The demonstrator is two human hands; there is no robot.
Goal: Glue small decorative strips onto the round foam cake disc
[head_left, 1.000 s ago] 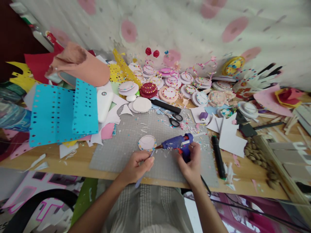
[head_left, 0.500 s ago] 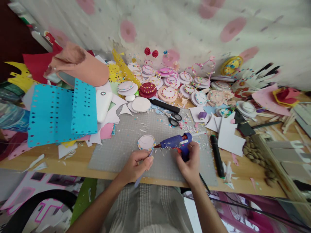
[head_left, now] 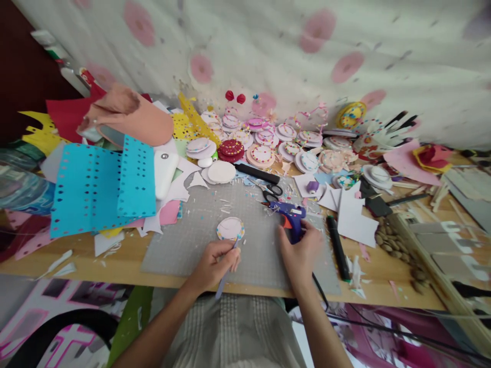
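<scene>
My left hand (head_left: 217,263) pinches a slim lavender tool (head_left: 221,287), its tip at the lower right edge of a small white disc (head_left: 230,228) rimmed with coloured beads. The disc lies on the grey cutting mat (head_left: 184,225). Beside it, my right hand (head_left: 302,250) is at the handle of a blue glue gun (head_left: 293,212), thumb and slightly blurred fingers apart. The gun rests on the mat, nozzle pointing left towards black scissors (head_left: 273,192).
Many small layered paper hats (head_left: 261,155) line the back. Blue dotted paper (head_left: 88,184) and a peach cap (head_left: 134,117) are at left. A black marker (head_left: 338,248), white paper scraps (head_left: 355,220) and a pebble strip (head_left: 391,241) are at right.
The glue gun has moved away from the disc, up near the scissors. My right hand's grip has loosened around its handle. My left hand stays by the disc with the tool. The view has shifted slightly.
</scene>
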